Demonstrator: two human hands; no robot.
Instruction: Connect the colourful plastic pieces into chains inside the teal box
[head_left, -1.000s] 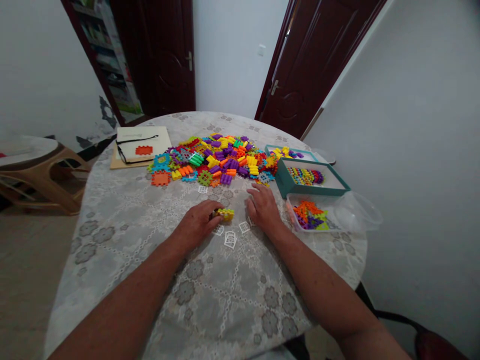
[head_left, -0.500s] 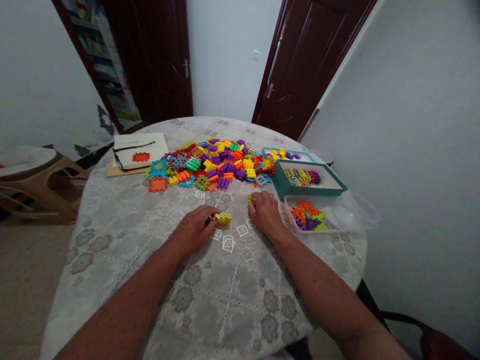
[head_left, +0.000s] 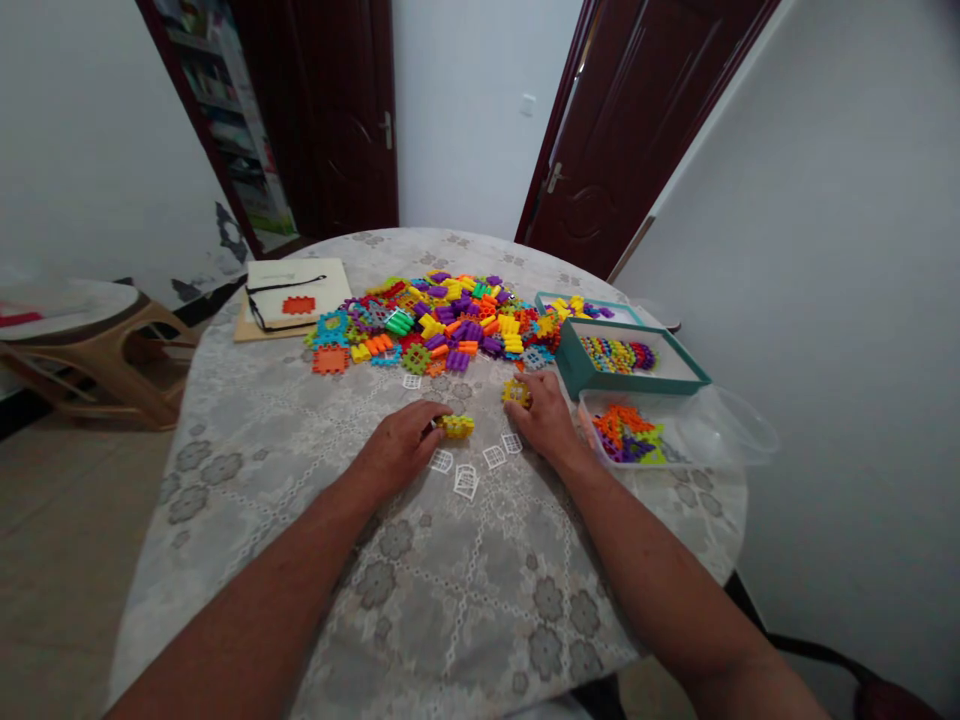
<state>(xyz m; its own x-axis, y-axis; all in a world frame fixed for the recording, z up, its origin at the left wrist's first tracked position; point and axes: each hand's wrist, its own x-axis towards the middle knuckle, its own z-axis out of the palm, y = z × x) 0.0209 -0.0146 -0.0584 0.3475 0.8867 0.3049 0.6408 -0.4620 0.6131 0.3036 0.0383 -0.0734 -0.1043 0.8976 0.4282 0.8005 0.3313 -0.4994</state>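
My left hand [head_left: 405, 443] is closed on a small yellow block assembly [head_left: 456, 427], held just over the table with its end sticking out to the right of my fingers. In my right hand [head_left: 545, 412], thumb and fingers pinch a flat yellow notched building piece [head_left: 515, 393], its face turned towards me. Between and below the hands lie several white window-frame pieces [head_left: 466, 482] on the patterned tablecloth [head_left: 420, 600]. Beyond both hands spreads a heap of coloured plastic building pieces [head_left: 450, 325], with yellow, purple, orange, green and blue ones mixed.
Right of the heap stands a teal box [head_left: 637, 385] with strung beads. Nearer is a clear plastic tub [head_left: 679, 455] holding orange, purple and green pieces. At the back left, a book [head_left: 296, 270] carries a black cord and an orange piece. A stool [head_left: 112, 360] stands left.
The yellow piece in my right hand has turned and shows more of its face. My left hand keeps its hold. The whole view has shifted slightly.
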